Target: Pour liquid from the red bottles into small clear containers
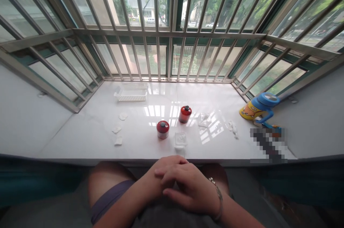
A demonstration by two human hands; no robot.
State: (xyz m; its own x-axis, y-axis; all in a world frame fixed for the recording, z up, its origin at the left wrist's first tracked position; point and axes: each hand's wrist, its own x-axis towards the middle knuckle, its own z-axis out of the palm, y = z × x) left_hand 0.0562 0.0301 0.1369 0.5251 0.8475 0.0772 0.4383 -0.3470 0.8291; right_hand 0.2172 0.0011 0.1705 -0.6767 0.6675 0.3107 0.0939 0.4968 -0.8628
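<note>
Below the front edge of the white counter, my two hands rest over my lap, one on top of the other. My right hand [190,185], with a bracelet at its wrist, lies across the back of my left hand [165,166]; its fingers are extended and loosely apart. Part of my left hand is covered, and the fingers that show are stretched out. Neither holds an object. Closest on the counter are a small clear square container [180,140] and a red canister with a dark lid [162,130]. A second red canister [185,114] stands slightly farther back.
Along the counter [91,134] lie a white perforated basket [131,93], several white crumpled pieces [118,141] at left, clear plastic [204,119], and more white scraps [233,127]. At right stands a blue-and-yellow bottle [258,107] beside a pixelated patch. Barred windows [169,34] enclose the back.
</note>
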